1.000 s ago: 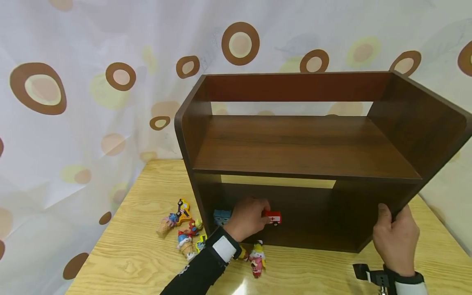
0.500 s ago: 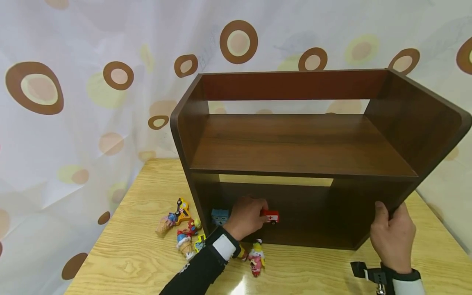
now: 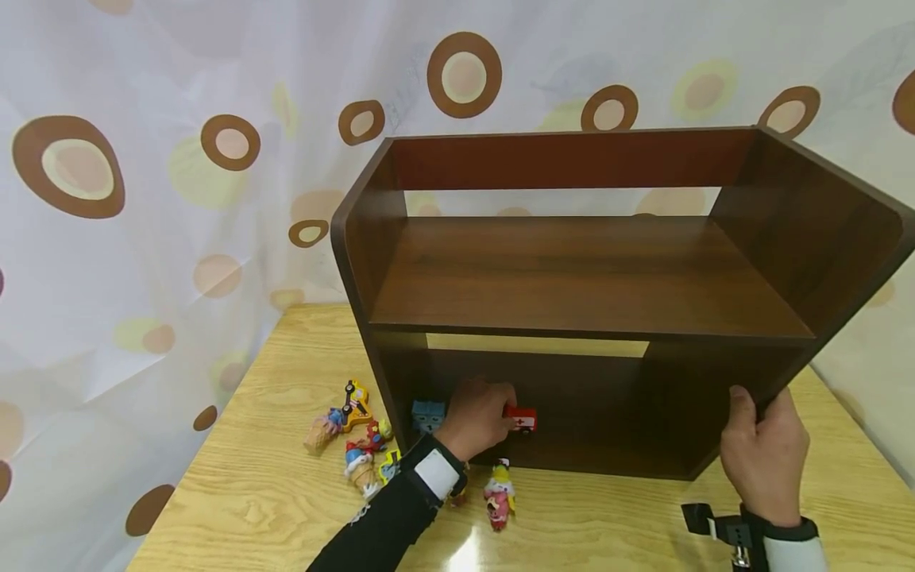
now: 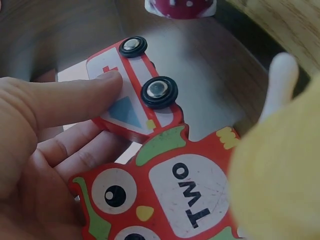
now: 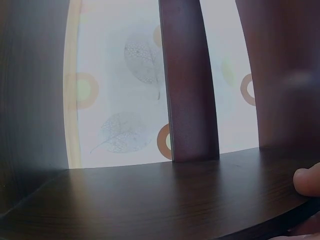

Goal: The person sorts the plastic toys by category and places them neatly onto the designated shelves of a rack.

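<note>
In the head view my left hand (image 3: 477, 419) reaches into the lower compartment of a dark brown wooden shelf (image 3: 593, 274). It holds a small red-and-white toy ambulance (image 3: 524, 419) with a red cross on its side. The left wrist view shows my thumb (image 4: 95, 95) pressed on the ambulance's side, fingers behind it, wheels turned outward. Overlapping the ambulance there is a red owl toy (image 4: 187, 192) marked "TWO". A blue block-like toy (image 3: 428, 416) stands left of my hand in the compartment. My right hand (image 3: 766, 457) grips the front edge of the shelf's right side panel.
Several toys lie on the wooden table (image 3: 236, 477) left of the shelf, among them a yellow toy vehicle (image 3: 355, 405) and an ice-cream-cone figure (image 3: 360, 469). A pink-and-yellow figure (image 3: 499, 500) lies before the shelf. A patterned curtain (image 3: 179, 318) hangs behind.
The head view has shifted slightly. My left hand still holds the ambulance in the lower compartment, and my right hand keeps its grip on the side panel.
</note>
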{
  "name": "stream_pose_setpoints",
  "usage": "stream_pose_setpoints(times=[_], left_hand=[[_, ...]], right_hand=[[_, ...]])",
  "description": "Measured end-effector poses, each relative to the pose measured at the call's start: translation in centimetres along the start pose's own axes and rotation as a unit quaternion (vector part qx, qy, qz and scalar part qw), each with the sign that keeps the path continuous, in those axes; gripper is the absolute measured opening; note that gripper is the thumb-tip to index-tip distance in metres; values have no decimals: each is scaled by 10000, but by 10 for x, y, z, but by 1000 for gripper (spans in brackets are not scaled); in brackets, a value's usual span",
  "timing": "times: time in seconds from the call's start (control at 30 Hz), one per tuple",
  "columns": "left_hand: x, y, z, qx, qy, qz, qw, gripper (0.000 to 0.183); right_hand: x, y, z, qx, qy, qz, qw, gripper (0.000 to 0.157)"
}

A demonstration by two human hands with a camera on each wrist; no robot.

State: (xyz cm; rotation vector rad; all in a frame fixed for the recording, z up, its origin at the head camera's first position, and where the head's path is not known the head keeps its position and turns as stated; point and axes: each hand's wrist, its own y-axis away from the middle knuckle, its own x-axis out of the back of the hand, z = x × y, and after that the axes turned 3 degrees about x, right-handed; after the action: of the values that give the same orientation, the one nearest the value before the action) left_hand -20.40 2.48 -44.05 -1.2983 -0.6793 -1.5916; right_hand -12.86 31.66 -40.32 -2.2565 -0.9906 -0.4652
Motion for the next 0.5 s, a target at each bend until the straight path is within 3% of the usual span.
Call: stream_pose_setpoints(times=[0.23, 0.5], left_hand=[[-1, -1, 1, 0, -52, -35, 10000, 18], [-1, -1, 4, -58, -459, 11, 9989, 14]], right_hand=[[1, 0, -1, -54, -20, -13, 10000, 37], [0, -1, -1, -55, 46, 59, 10000, 36]])
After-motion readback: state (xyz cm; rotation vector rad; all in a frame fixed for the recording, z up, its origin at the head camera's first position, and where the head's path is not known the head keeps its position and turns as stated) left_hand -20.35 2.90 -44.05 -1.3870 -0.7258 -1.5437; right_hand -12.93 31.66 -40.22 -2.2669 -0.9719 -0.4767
